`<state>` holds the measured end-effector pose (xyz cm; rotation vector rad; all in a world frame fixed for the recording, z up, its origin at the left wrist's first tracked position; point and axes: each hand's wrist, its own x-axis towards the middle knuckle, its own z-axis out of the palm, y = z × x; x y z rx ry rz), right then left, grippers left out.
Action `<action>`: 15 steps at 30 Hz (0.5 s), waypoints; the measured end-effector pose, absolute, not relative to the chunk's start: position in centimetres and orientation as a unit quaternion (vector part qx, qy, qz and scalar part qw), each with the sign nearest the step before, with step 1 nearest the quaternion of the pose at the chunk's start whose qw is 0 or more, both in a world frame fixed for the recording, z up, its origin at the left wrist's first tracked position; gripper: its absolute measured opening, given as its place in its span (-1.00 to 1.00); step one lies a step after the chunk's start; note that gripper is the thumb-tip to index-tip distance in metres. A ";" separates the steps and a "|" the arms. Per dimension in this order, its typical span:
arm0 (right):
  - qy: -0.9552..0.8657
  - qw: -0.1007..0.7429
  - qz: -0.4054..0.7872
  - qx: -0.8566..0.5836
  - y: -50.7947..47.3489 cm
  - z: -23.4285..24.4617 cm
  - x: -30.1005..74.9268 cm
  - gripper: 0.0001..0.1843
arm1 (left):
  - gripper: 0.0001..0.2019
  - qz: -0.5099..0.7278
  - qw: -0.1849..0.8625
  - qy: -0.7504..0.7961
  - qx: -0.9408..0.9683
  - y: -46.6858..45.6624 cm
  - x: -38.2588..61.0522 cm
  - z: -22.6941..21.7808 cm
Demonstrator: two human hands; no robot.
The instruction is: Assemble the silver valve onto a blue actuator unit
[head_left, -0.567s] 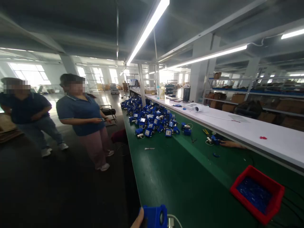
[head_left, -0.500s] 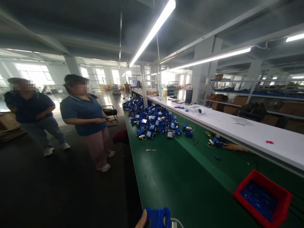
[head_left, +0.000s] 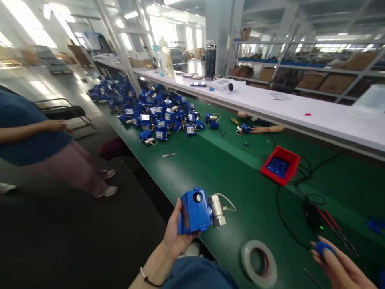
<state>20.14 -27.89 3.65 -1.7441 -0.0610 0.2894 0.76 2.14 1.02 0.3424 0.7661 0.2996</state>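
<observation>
My left hand is wrapped around the blue housing of an electric valve, above the table's near edge. A metal pipe fitting with a thin white cable sticks out to the right of that housing, and a small round window sits on its top. At the lower right, my right hand is closed on a small blue plastic piece, somewhat blurred. Red-handled pliers lie just beyond it, beside a black device with a green light. Between my hands a roll of tape lies flat on the table.
Many similar blue valves are heaped on the green table. A red bin holds small blue parts. A tweezer-like metal tool lies nearby. Across the table, another person's hand touches a valve. A person stands at left.
The view has swung down and to the right. The held valve has come up fully into sight with my left hand, and my right hand with the blue piece now shows.
</observation>
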 end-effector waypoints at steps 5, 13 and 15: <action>-0.234 0.606 0.211 -0.730 -15.8 6.9 15.2 -0.66 | -0.49 0.116 0.920 0.328 0.180 2.4 0.9 1.0; -0.343 0.588 0.243 -0.691 -8.1 7.0 12.1 -0.84 | -0.49 0.073 0.952 0.261 0.142 1.5 0.5 0.6; -0.335 0.592 0.212 -0.701 -8.2 6.4 11.8 -0.84 | -0.47 0.065 0.957 0.250 0.131 1.4 0.4 0.6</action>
